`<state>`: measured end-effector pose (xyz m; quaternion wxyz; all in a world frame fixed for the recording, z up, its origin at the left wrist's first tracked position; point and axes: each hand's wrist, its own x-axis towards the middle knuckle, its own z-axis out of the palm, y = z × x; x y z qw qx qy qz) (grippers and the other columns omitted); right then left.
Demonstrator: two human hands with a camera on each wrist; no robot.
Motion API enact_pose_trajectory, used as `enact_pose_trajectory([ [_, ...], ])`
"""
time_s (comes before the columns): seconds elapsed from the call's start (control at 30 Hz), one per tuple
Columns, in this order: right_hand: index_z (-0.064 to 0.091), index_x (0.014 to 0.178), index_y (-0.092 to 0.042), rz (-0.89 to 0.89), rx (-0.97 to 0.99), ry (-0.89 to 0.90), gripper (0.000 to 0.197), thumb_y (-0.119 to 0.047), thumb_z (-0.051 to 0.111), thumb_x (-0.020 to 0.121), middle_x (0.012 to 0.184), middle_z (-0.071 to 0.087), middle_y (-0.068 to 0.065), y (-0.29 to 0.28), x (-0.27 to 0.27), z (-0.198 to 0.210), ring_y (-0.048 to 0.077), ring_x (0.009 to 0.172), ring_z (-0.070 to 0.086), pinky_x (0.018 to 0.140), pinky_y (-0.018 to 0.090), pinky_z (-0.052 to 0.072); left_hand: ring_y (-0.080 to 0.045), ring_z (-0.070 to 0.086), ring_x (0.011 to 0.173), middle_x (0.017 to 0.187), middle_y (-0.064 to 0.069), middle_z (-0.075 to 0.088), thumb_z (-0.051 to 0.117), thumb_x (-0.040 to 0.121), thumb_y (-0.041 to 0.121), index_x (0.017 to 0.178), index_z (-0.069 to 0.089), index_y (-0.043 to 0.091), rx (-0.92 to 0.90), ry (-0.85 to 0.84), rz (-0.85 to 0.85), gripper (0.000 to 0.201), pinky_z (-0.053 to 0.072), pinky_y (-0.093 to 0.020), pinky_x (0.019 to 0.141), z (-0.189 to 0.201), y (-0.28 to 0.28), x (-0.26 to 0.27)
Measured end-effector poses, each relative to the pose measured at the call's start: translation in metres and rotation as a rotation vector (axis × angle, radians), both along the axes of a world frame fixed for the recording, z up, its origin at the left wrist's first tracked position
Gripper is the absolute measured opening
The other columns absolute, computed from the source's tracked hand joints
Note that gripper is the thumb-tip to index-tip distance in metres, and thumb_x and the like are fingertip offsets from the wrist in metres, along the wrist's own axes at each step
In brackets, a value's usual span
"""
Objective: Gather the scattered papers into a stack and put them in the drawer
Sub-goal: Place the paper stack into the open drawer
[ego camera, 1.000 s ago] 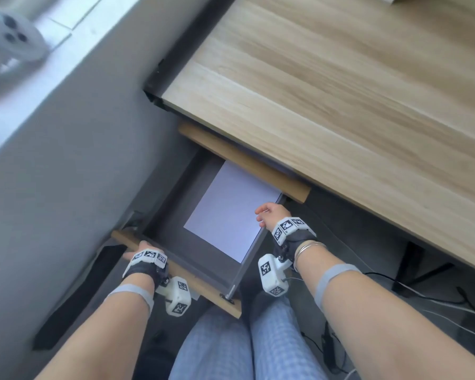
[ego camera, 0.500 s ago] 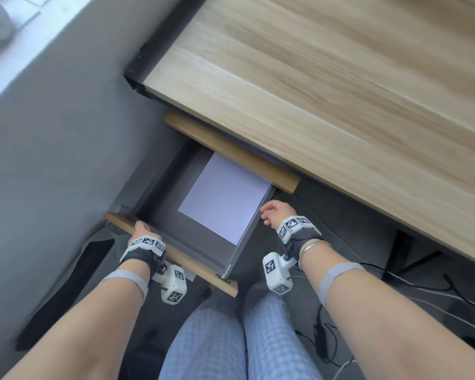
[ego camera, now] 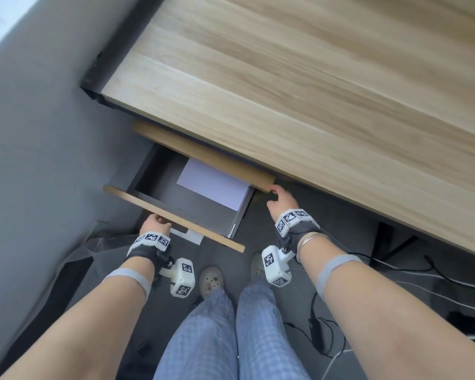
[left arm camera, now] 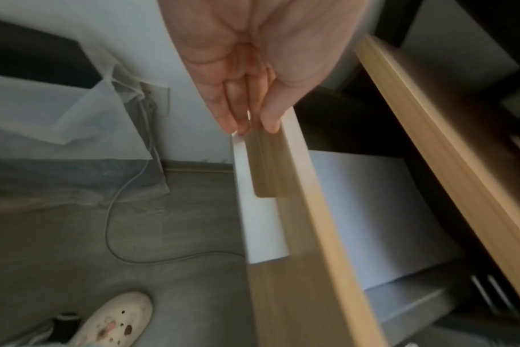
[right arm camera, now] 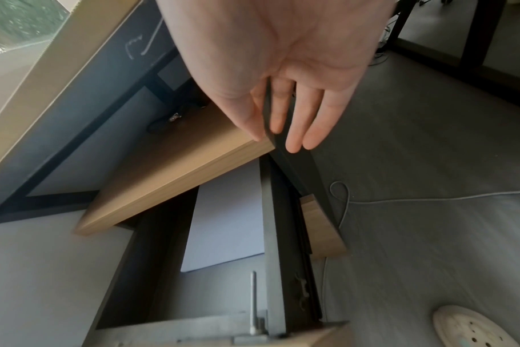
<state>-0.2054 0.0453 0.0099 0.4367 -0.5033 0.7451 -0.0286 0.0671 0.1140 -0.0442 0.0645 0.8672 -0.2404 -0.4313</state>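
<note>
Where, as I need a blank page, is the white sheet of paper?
Head view: the white sheet of paper lies in the open grey drawer under the wooden desk, by its right wall.

Behind the left hand (ego camera: 154,223) sits a dark grey fabric wrist strap (ego camera: 140,255) topped by a white plastic block with black-and-white square markers (ego camera: 152,238); a white cube-shaped camera housing (ego camera: 183,281), marked the same way, is fixed to its inner side on a small black bracket; the right hand (ego camera: 281,202) wears a matching set (ego camera: 294,218), plus thin silver metal bangles (ego camera: 311,239); a pale grey elastic band (ego camera: 128,278) circles each forearm; the legs are in blue-and-white checked trousers (ego camera: 203,338); the feet wear cream perforated clogs (ego camera: 211,279) with small coloured charms.
</note>
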Motion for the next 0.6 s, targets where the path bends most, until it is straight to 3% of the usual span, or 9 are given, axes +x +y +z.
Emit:
enact_pose_trajectory([
  [0.1, 0.047, 0.133, -0.024, 0.042, -0.006, -0.003, 0.051, -0.001, 0.037, 0.089, 0.143, 0.043, 0.009, -0.002, -0.003, 0.0, 0.029, 0.092, 0.059, 0.072, 0.026, 0.042, -0.032, 0.055, 0.121, 0.133, -0.011, 0.059, 0.049, 0.091, 0.012, 0.133, 0.05, 0.012, 0.012, -0.042, -0.271, 0.043, 0.043, -0.035, 0.1, -0.005, -0.01, -0.006],
  [0.2, 0.046, 0.135, -0.026, 0.05, 0.0, -0.007, 0.052, -0.002, 0.036, 0.09, 0.138, 0.048, 0.01, 0.0, -0.007, 0.0, 0.028, 0.11, 0.057, 0.084, 0.026, 0.045, -0.032, 0.054, 0.121, 0.134, -0.01, 0.056, 0.044, 0.094, 0.021, 0.135, 0.049, 0.017, 0.067, -0.103, -0.523, 0.042, 0.043, -0.036, 0.1, -0.006, -0.022, -0.011],
  [0.33, 0.047, 0.133, -0.024, 0.028, -0.012, -0.042, 0.051, -0.001, 0.036, 0.088, 0.132, 0.054, 0.004, 0.01, -0.012, -0.001, 0.027, 0.11, 0.056, 0.087, 0.028, 0.045, -0.031, 0.052, 0.126, 0.154, -0.007, 0.033, 0.037, 0.096, 0.02, 0.136, 0.043, 0.021, 0.105, -0.163, -0.815, 0.04, 0.043, -0.035, 0.1, -0.006, -0.039, -0.028],
  [0.43, 0.051, 0.122, -0.018, -0.03, -0.006, -0.049, 0.041, 0.0, 0.039, 0.087, 0.127, 0.058, 0.001, 0.017, -0.019, -0.008, 0.026, 0.109, 0.057, 0.085, 0.028, 0.044, -0.029, 0.046, 0.133, 0.159, -0.006, 0.02, 0.035, 0.097, 0.019, 0.145, 0.031, 0.024, 0.102, -0.158, -0.906, 0.048, 0.039, -0.033, 0.104, -0.008, -0.051, -0.042],
  [0.6, 0.056, 0.116, -0.016, -0.072, 0.028, -0.036, 0.035, -0.002, 0.04, 0.088, 0.122, 0.061, 0.003, 0.02, -0.034, -0.014, 0.026, 0.105, 0.059, 0.073, 0.019, 0.036, -0.025, 0.041, 0.137, 0.161, -0.002, 0.009, 0.036, 0.095, 0.015, 0.151, 0.014, 0.026, 0.092, -0.139, -0.891, 0.061, 0.039, -0.032, 0.106, -0.014, -0.067, -0.054],
])
